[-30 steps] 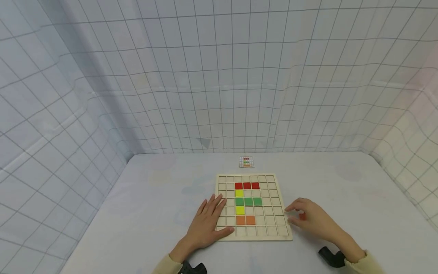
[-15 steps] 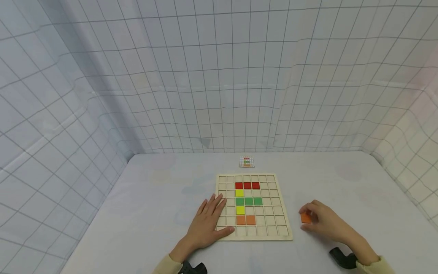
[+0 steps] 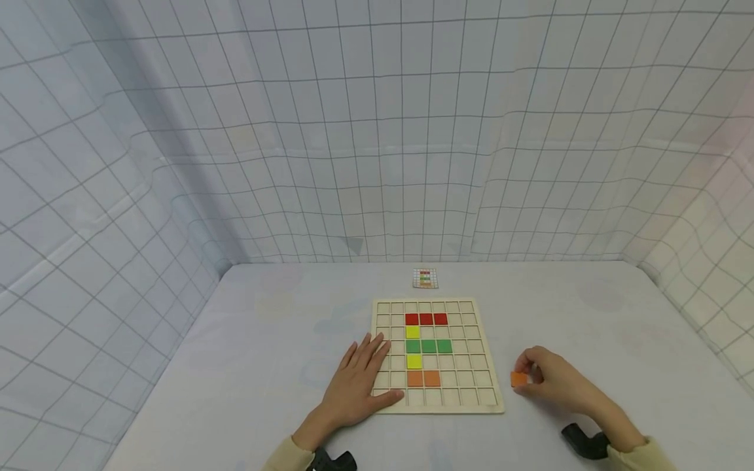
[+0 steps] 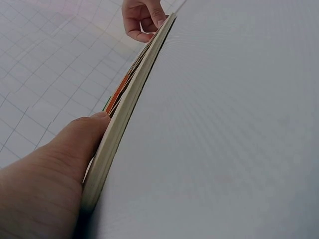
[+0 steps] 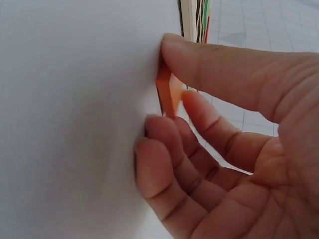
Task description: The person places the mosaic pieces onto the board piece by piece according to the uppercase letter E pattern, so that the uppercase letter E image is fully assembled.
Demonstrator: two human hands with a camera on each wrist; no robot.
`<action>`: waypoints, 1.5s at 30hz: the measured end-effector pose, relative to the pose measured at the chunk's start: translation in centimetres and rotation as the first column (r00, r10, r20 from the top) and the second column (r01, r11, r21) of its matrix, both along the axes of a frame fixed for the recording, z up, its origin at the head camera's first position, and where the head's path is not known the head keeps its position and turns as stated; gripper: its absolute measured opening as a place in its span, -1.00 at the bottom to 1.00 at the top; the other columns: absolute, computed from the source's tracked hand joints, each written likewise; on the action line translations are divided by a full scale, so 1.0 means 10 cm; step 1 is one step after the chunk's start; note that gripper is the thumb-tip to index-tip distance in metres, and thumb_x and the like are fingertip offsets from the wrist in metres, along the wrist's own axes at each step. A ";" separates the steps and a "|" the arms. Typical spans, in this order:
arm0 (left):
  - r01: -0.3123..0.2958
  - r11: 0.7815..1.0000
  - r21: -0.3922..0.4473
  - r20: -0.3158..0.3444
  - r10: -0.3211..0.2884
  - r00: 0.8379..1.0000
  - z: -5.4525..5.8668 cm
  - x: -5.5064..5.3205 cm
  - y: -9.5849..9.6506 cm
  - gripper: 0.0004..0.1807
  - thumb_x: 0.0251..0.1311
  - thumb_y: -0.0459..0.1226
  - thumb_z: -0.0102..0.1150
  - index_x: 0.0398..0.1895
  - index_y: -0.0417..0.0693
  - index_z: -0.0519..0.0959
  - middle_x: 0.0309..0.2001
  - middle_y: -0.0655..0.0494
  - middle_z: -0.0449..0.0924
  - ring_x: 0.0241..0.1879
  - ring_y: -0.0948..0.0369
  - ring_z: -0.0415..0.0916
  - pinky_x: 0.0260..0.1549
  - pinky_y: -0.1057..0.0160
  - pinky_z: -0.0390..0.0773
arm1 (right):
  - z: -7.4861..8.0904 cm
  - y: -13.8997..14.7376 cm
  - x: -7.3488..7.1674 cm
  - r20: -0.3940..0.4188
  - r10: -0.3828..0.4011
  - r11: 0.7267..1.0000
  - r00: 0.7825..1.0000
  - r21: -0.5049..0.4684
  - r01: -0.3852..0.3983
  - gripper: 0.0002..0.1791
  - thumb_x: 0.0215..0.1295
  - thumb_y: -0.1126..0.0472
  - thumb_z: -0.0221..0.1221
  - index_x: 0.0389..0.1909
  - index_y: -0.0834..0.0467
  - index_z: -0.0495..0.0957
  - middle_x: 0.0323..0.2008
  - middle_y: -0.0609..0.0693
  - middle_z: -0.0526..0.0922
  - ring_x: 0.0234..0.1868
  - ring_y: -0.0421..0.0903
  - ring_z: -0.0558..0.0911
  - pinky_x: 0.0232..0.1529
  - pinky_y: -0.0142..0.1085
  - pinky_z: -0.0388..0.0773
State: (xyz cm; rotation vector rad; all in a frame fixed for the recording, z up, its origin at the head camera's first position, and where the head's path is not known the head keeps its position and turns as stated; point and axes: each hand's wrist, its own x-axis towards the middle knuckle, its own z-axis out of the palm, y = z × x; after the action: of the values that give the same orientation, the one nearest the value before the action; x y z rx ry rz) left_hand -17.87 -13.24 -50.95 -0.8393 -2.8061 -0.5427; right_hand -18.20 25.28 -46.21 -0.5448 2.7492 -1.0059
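Observation:
In the head view, my left hand (image 3: 353, 389) rests with spread, straight fingers on the left side of a pale wooden grid board (image 3: 438, 409). Its thumb lies over the board's near edge in the left wrist view. To the right of the board, my right hand (image 3: 556, 383) pinches a square orange tile (image 3: 518, 379) between thumb and fingers, low over the white table. The right wrist view shows this tile (image 5: 168, 92) tilted on edge. Set in the board are three red tiles (image 3: 427, 319), two yellow tiles (image 3: 414, 361), three green tiles (image 3: 429, 347) and two orange tiles (image 3: 423, 378).
Behind the board lies a small card (image 3: 425, 279) printed with a coloured grid pattern. White cloth with dark grid lines (image 3: 412, 163) hangs at the back and both sides of the table (image 3: 265, 353). Black wrist mounts (image 3: 586, 443) sit under the forearms.
My right hand has drawn back rightward from the board's edge. The orange tile, partly hidden under the hand before, now shows at the fingertips. My left hand keeps its place.

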 end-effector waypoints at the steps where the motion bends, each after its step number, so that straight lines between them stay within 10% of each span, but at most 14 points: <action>1: 0.003 1.000 0.001 -0.004 -0.003 1.000 0.00 0.00 0.00 -0.05 0.20 0.34 -0.12 0.48 -0.09 0.08 0.46 -0.03 -0.02 0.44 0.01 -0.18 0.32 -0.07 -0.14 | 0.00 -0.01 0.00 -0.001 0.010 1.000 1.000 -0.007 -0.010 -0.72 0.01 0.24 0.41 -0.34 0.12 0.48 -0.42 -0.09 0.43 -0.49 -0.22 0.36 -0.50 -0.37 0.35; 15: -0.007 1.000 -0.010 0.027 0.007 1.000 0.01 0.00 0.00 -0.05 0.20 0.34 -0.14 0.50 -0.03 0.03 0.48 0.03 -0.07 0.45 0.07 -0.25 0.34 -0.01 -0.21 | -0.02 -0.20 -0.02 -0.056 0.047 0.998 0.997 -0.038 -0.049 -0.73 0.12 0.28 0.34 -0.34 0.07 0.39 -0.50 -0.18 0.46 -0.50 -0.27 0.43 -0.51 -0.39 0.42; 26: -0.015 1.000 -0.019 0.042 0.016 0.999 0.01 0.00 0.00 -0.05 0.21 0.34 -0.16 0.50 -0.01 0.01 0.49 0.07 -0.11 0.46 0.11 -0.29 0.35 0.04 -0.27 | -0.01 -0.43 -0.07 -0.347 0.005 0.988 0.938 -0.143 -0.058 -0.60 -0.07 0.48 0.41 -0.46 0.03 0.39 -0.55 -0.21 0.34 -0.53 -0.31 0.35 -0.59 -0.45 0.33; 45: -0.005 1.000 0.002 0.013 0.005 1.000 0.01 0.00 0.00 -0.06 0.20 0.32 -0.11 0.49 -0.07 0.06 0.47 0.00 -0.04 0.45 0.04 -0.21 0.33 -0.04 -0.18 | 0.00 -0.91 -0.09 -0.149 0.240 0.948 0.959 -0.178 -0.265 -0.88 0.18 0.33 0.29 -0.41 0.04 0.59 -0.47 -0.25 0.54 -0.47 -0.30 0.48 -0.47 -0.42 0.49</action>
State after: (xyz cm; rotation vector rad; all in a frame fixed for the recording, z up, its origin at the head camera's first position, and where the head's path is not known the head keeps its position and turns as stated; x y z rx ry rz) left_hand -17.83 -13.24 -50.83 -0.8312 -2.8183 -0.5518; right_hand -19.10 16.17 -46.17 -0.9967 2.6060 -1.2207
